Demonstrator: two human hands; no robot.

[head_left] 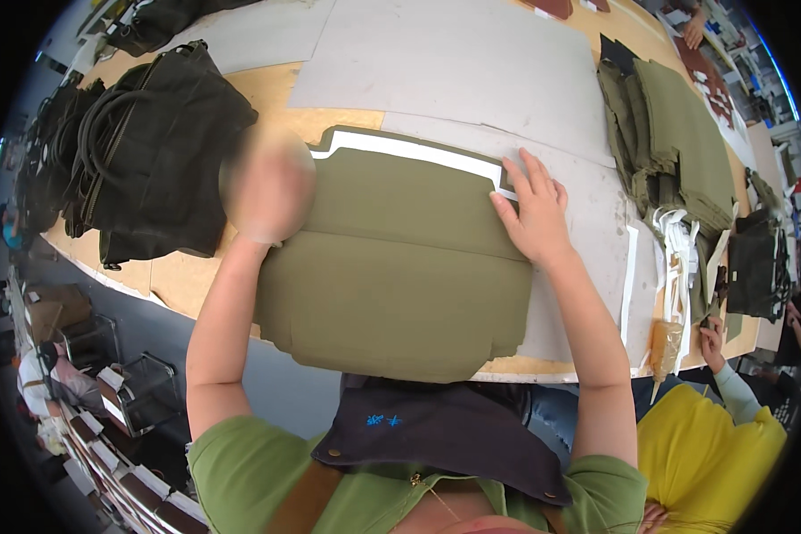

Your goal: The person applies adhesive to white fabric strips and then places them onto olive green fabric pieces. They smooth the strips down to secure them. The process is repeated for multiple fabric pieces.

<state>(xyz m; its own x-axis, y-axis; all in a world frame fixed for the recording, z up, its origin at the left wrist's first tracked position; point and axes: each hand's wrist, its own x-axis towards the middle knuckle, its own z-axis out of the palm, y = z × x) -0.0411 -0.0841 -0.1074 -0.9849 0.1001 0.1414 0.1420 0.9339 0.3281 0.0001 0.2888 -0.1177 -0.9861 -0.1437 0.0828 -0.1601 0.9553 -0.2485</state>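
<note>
An olive-green cut fabric panel (400, 294) lies in front of me, its near edge hanging past the table's edge. A white strip (418, 153) runs along its far edge and turns down at both ends. My right hand (536, 209) lies on the panel's far right corner, fingers spread and stretched out beside the strip's end. My left hand (271, 187) is at the panel's far left corner, near the strip's other end. A blur covers its fingers, so I cannot tell whether they hold anything.
Black handbags (155, 151) stand on the table to the left. At the right lies a stack of olive fabric pieces (676, 133), with white strips (676, 258) and an amber bottle with a pointed tip (665, 347) nearer me. A person in yellow (712, 454) sits close on my right.
</note>
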